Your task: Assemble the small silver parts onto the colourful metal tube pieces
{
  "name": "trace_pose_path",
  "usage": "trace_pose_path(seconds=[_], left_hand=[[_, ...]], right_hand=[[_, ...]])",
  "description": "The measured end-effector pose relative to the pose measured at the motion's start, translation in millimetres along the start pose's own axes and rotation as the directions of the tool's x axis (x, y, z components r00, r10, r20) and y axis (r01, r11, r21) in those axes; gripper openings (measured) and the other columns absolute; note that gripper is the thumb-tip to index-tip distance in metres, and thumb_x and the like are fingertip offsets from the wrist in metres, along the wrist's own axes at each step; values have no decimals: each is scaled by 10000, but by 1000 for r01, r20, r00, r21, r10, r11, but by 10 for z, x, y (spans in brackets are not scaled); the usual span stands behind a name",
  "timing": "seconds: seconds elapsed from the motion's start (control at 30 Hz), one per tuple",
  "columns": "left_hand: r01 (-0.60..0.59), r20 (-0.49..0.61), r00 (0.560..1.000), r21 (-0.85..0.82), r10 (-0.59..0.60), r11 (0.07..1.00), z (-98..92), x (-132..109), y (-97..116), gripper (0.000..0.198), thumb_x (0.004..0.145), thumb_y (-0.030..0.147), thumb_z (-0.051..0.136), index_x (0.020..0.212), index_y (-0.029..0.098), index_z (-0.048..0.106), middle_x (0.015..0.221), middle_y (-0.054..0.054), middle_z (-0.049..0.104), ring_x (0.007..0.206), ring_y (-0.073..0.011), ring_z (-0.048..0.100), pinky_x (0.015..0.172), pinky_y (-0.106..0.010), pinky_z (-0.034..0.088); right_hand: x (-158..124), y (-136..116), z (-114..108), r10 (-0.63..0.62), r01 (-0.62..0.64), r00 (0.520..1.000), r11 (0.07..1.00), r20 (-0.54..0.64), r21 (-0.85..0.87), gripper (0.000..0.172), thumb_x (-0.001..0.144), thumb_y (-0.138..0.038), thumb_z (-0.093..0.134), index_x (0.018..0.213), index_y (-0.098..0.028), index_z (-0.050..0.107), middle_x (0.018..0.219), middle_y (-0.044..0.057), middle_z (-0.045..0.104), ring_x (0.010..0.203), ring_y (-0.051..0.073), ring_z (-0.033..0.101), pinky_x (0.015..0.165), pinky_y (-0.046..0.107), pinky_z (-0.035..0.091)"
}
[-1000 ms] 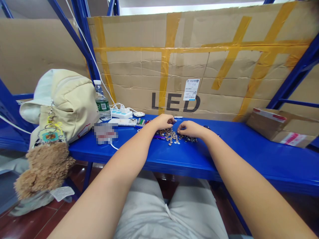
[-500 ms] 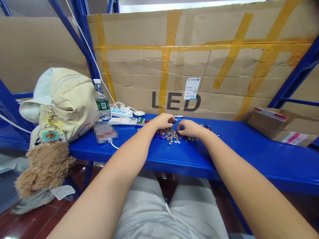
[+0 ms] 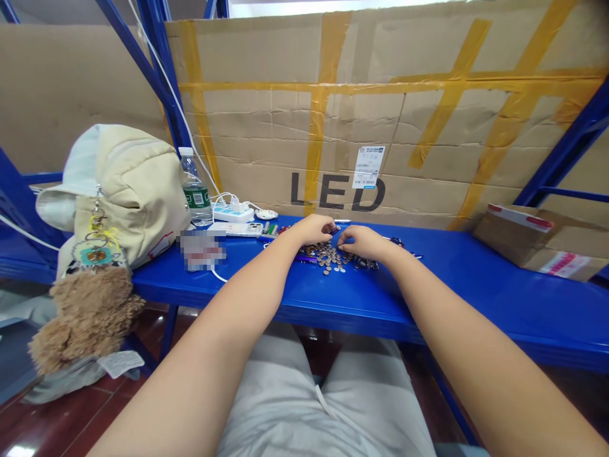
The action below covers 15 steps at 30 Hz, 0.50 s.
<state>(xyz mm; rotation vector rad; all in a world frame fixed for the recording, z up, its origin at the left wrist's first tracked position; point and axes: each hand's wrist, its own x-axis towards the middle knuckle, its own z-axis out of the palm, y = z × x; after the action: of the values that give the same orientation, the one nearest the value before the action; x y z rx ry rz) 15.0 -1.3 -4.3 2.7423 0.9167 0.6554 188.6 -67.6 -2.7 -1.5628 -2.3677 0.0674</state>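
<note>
Coppery coins (image 3: 329,258) lay before the LED carton (image 3: 266,139) — my half-curled left hand (image 3: 318,230) held a small dark thing (image 3: 335,231); my right hand (image 3: 361,242), fingertips nearly together — I couldn't tell whether it held anything.

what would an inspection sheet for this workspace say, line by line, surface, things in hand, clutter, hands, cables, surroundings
Surface: blue table, smooth top.
Job's things: coin-like discs loosely piled around the hands; purple pen-like item beside them; dark small pieces near the right hand.
Clutter: cream bag, upright bottle, white phone, all left of the discs.
Hands: left hand has a small dark item in its fingers; right hand bends over the discs, grip unclear.
Cables: white cables at left, some at the power strip.
Surroundings: large carton marked LED behind; small carton at right.
</note>
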Motion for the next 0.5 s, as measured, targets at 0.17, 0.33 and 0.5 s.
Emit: trace_pose_path(seconds=[0.17,0.33,0.5], left_hand=[[-10,-6,1000,20,10,1000,4,7,-8,307,736,133,597,1043,127,616,999,-57,684,896,-154,635,810,-246,486],[-14,-1,1000,33,14,999,0,5,-6,296,739,137,597,1034,128,620,983,-57,688,888,-157,639,803,-251,489],[-10,2,1000,19,10,1000,0,2,-4,294,744,147,602,1036,123,620,989,-61,687,894,-160,641,809,-254,492]], right_hand=[[19,19,13,4,-4,1000,1000,1,-4,75,714,-156,630,684,-194,687,861,23,718,837,179,635,776,256,469],[-1,20,-20,16,-16,999,1000,-44,5,73,738,-213,628,754,-204,699,873,19,715,839,188,632,758,270,470],[-5,31,0,30,-30,999,1000,-30,8,145,754,-246,628,868,-209,709,956,30,706,906,204,624,810,298,463]])
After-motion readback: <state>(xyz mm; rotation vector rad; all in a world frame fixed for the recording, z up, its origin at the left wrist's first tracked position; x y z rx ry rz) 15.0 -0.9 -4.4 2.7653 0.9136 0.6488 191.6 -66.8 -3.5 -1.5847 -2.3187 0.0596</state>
